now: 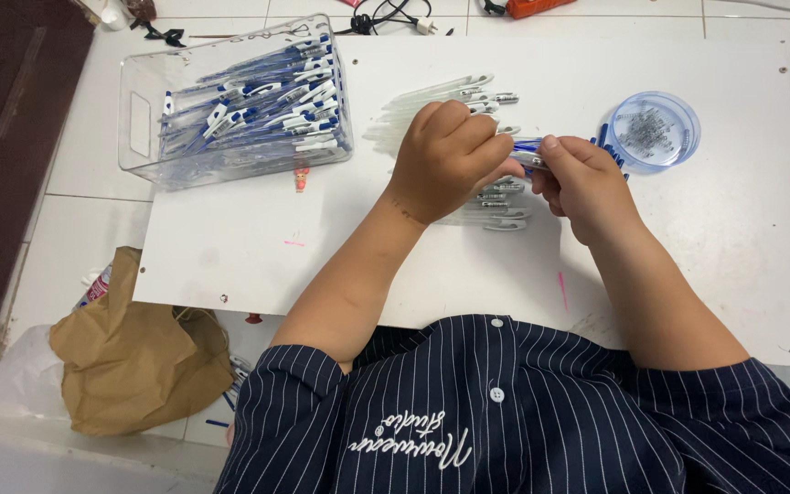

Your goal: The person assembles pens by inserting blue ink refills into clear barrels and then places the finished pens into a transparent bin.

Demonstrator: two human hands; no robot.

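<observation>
Hands meet above the white board (230,238): left hand (445,155) and right hand (582,178) both pinch a clear-barrelled blue pen (528,154), best kept level and centred, near the pile of pen barrels (432,101) and the far-right round blue tub (653,130).

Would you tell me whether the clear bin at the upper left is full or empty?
Partly full: the clear bin holds a heap of blue-and-white pens.
</observation>
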